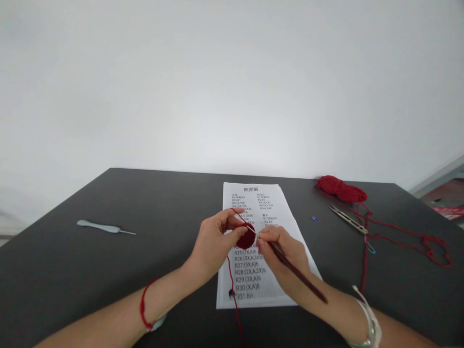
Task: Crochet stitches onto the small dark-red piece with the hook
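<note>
My left hand pinches a small round piece of dark red crochet between thumb and fingers, with red yarn passing over the raised index finger. In my right hand is a crochet hook with a dark brown handle, gripped near its metal shaft. The hook's thin tip meets the top of the crochet piece; the exact stitch is too small to make out. A strand of red yarn hangs from below the left hand down toward me. Both hands are above a printed pattern sheet, covering its middle lines.
On the dark table, a grey-handled crochet hook lies at left. At right are a red yarn skein, thread snips, a purple stitch marker, a light blue loop and loose yarn. A white wall stands behind.
</note>
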Demonstrator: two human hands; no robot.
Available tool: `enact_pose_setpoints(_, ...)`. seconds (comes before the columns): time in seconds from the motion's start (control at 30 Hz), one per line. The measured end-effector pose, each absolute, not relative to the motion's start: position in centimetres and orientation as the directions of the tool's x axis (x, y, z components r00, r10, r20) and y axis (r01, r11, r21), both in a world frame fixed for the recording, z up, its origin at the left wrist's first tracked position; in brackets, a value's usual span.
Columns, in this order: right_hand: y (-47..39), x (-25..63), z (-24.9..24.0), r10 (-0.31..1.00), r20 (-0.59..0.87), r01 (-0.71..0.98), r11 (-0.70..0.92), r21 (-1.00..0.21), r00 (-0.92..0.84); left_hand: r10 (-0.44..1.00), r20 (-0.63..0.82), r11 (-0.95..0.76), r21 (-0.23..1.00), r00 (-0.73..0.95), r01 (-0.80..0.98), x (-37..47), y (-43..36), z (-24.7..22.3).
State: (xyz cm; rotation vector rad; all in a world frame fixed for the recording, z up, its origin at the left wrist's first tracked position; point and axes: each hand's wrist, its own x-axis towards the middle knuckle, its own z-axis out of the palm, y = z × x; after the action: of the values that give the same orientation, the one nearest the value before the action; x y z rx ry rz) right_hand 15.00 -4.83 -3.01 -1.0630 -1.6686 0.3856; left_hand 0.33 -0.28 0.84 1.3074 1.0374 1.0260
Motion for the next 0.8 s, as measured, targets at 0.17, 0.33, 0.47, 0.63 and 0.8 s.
enact_pose_setpoints(0.17, -3.6, 16.2, -2.8, 0.601, 0.721, 0.525, 0.76, -0.383, -0.345, 0.917, -0.128, 0.198, 0.968, 0.379, -0.152, 0.3, -0.3, 0.9)
enact_pose_setpoints(0.33, -3.4, 16.2, -2.0, 0.428, 0.729, 0.638, 0.77, 0.014, -0.533, 0.845, -0.251, 0.407, 0.875, 0.473, -0.263, 0.4, 0.0, 0.8)
enact_pose_setpoints(0.47, -3.9, 15.6, -2.5, 0.6, 0.755, 0.639, 0.695, -0.329, -0.264, 0.93, -0.119, 0.193, 0.964, 0.348, -0.184, 0.4, 0.2, 0.7)
enact_pose_setpoints(0.63, -3.9, 16.5, -2.1, 0.588, 0.735, 0.498, 0.774, -0.39, -0.338, 0.94, 0.139, -0.163, 0.985, 0.311, 0.054, -0.1, 0.6, 0.6)
enact_pose_setpoints(0.8, -4.3, 16.3, -1.3, 0.868, 0.495, 0.291, 0.482, -0.827, -0.032, 0.869, 0.325, -0.433, 0.864, 0.373, 0.256, -0.6, 0.5, 0.7)
